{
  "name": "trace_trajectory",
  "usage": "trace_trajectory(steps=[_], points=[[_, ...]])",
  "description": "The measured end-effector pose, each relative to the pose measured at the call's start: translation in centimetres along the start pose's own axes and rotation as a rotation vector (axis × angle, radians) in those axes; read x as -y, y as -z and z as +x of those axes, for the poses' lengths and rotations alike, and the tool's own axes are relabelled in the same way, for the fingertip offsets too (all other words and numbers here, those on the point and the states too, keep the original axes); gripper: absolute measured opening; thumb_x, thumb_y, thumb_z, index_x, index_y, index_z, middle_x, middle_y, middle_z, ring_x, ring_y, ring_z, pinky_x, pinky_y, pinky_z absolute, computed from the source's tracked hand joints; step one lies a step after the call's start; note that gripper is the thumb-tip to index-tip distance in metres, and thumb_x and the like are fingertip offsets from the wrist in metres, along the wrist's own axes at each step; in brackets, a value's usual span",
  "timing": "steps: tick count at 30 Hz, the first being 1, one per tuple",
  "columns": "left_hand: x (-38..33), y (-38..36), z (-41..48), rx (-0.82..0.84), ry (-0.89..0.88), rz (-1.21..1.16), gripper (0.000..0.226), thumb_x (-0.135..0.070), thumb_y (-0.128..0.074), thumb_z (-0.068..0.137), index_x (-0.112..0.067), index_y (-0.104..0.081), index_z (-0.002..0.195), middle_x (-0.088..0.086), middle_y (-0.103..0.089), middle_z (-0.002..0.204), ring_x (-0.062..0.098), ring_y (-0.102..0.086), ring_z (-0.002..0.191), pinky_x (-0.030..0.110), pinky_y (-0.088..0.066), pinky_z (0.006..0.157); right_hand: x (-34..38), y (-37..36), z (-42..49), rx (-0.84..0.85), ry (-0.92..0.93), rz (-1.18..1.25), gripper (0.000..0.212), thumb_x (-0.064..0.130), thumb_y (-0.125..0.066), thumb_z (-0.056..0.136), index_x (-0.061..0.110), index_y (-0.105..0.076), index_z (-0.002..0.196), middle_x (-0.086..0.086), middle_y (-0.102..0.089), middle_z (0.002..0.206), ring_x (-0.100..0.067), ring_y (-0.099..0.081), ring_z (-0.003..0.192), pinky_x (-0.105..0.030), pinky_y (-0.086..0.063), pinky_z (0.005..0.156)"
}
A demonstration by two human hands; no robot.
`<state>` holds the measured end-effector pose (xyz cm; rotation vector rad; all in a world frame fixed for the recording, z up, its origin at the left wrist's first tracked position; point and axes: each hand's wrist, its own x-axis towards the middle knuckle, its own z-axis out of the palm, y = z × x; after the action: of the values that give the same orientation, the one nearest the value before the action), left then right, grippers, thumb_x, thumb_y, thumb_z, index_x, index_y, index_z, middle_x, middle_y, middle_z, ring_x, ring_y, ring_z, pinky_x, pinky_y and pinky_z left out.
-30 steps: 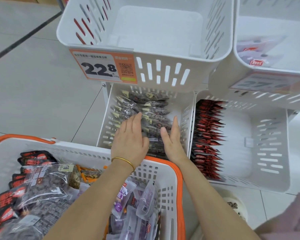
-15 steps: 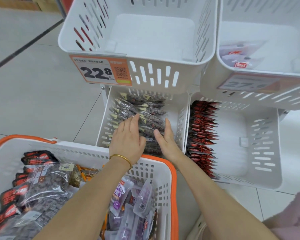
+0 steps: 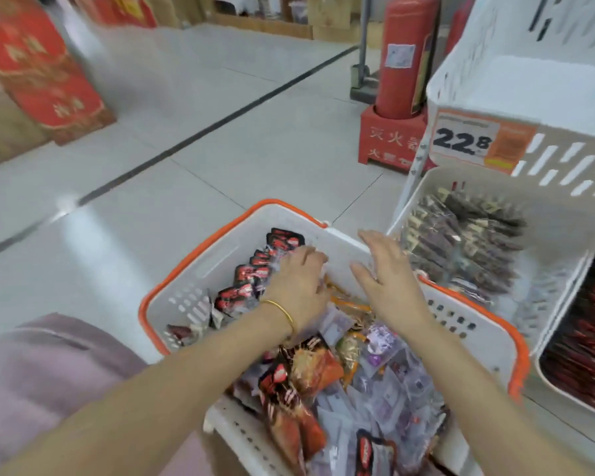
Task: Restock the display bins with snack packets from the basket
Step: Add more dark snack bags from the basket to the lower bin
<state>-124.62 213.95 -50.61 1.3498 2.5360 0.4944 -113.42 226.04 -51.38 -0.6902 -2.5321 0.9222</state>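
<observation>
- Head view, nearest: the white basket (image 3: 200, 255) with its orange rim sits on the floor right in front of the person, heaped with mixed snack packets — pale purple packets (image 3: 385, 389) at the near end, red-and-black packets (image 3: 251, 273) standing in a row along its left wall.
- Both hands have come back out of the display bin, where they were pressed onto the stacked packets half a second ago, and now reach into the basket.
- The left hand (image 3: 298, 285), a gold bangle (image 3: 282, 310) at the wrist, lies palm down on the packets beside the red-and-black row; its fingers are curled over the heap, but I cannot tell whether its grip has closed on one.
- The right hand (image 3: 387, 280) hovers over the basket's far end with fingers spread apart, holding nothing.
- Just beyond the basket, the lower display bin (image 3: 426, 187) holds a tidy row of dark packets (image 3: 468, 242) with room left at its right side.
- Above it, an upper bin (image 3: 516, 80) bears a price tag (image 3: 474, 140) reading 22.8.
- Judgement: that batch is settled and the next pick-up is starting; plenty remains to shelve.
</observation>
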Motion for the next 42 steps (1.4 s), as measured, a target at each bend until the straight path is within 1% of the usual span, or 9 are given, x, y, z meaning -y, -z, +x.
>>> trace_trajectory(steps=[6,10,12,16,23,25,34,39,42], points=[[8.3,4.8,-2.6,0.009,0.343,0.068,0.04,-0.01,-0.049,0.088,-0.015,-0.051,0.127,0.01,-0.042,0.137,0.03,-0.037,0.126,0.034,-0.026,0.106,3.1,-8.6,2.3,0.287,-0.157,0.018,0.05,0.022,-0.048,0.098,0.009,-0.032,0.143,-0.013,-0.041,0.143,-0.027,-0.039,0.131,-0.033,-0.033,0.103],[10.1,5.6,-3.5,0.1,0.313,0.016,0.03,-0.02,-0.051,0.093,-0.017,-0.057,0.122,0.006,-0.049,0.134,0.027,-0.044,0.123,0.032,-0.031,0.106,2.9,-11.7,4.3,0.22,-0.559,0.188,0.059,0.03,-0.05,0.096,0.002,-0.022,0.139,-0.014,-0.051,0.113,-0.038,-0.052,0.115,-0.041,-0.044,0.085],[10.5,5.2,-3.7,0.158,0.302,0.002,0.027,-0.026,-0.054,0.092,-0.02,-0.06,0.118,0.003,-0.052,0.131,0.026,-0.047,0.12,0.035,-0.036,0.104,3.0,-13.0,5.1,0.155,-0.759,0.335,0.065,0.028,-0.054,0.095,-0.001,-0.018,0.141,-0.016,-0.046,0.126,-0.038,-0.046,0.122,-0.042,-0.041,0.094],[10.8,4.0,-3.2,0.253,0.292,0.026,0.031,-0.039,-0.057,0.089,-0.024,-0.06,0.117,0.004,-0.055,0.126,0.028,-0.046,0.119,0.042,-0.04,0.101,2.7,-15.0,6.0,-0.085,-0.976,0.516,0.056,0.022,-0.073,0.082,-0.005,-0.049,0.123,-0.017,-0.059,0.121,-0.031,-0.058,0.103,-0.037,-0.047,0.08],[9.0,2.2,-2.1,0.273,0.324,0.123,0.038,-0.043,-0.051,0.091,-0.016,-0.052,0.118,0.007,-0.059,0.111,0.03,-0.051,0.109,0.039,-0.044,0.09,1.6,-12.8,3.2,-0.26,-0.889,0.823,0.017,0.003,-0.072,0.079,0.01,-0.058,0.085,-0.003,-0.06,0.082,-0.026,-0.059,0.09,-0.04,-0.051,0.086],[8.6,1.6,-1.6,0.252,0.312,0.149,0.037,-0.04,-0.052,0.091,-0.016,-0.051,0.118,0.007,-0.06,0.11,0.03,-0.052,0.108,0.038,-0.04,0.087,1.0,-11.1,1.4,-0.278,-0.8,0.764,0.025,0.001,-0.069,0.081,0.017,-0.051,0.074,0.002,-0.051,0.073,-0.022,-0.053,0.082,-0.04,-0.048,0.084],[6.5,-2.2,1.0,0.403,0.27,0.464,0.053,-0.048,-0.039,0.095,-0.012,-0.037,0.133,0.013,-0.053,0.129,0.032,-0.04,0.127,0.047,-0.029,0.107,-2.1,-6.3,-4.2,-0.187,-0.824,0.892,0.021,-0.002,-0.058,0.089,0.011,-0.058,0.105,-0.013,-0.066,0.11,-0.028,-0.062,0.104,-0.046,-0.048,0.096],[6.4,-3.5,2.1,0.333,0.33,0.447,0.059,-0.046,-0.059,0.086,-0.012,-0.04,0.131,0.012,-0.052,0.129,0.033,-0.042,0.124,0.044,-0.036,0.1,-3.0,-4.4,-6.2,-0.159,-0.856,1.014,0.023,-0.006,-0.048,0.093,0.002,-0.054,0.113,-0.012,-0.063,0.102,-0.014,-0.057,0.071,-0.024,-0.048,0.055],[5.4,-3.0,2.6,0.325,0.388,0.231,0.048,-0.034,-0.067,0.079,-0.008,-0.053,0.117,0.008,-0.06,0.099,0.029,-0.057,0.101,0.037,-0.051,0.082,-3.4,-3.8,-6.9,-0.147,-0.871,1.06,0.018,-0.005,-0.049,0.093,0.003,-0.055,0.107,-0.013,-0.065,0.096,-0.018,-0.061,0.074,-0.031,-0.052,0.062]])
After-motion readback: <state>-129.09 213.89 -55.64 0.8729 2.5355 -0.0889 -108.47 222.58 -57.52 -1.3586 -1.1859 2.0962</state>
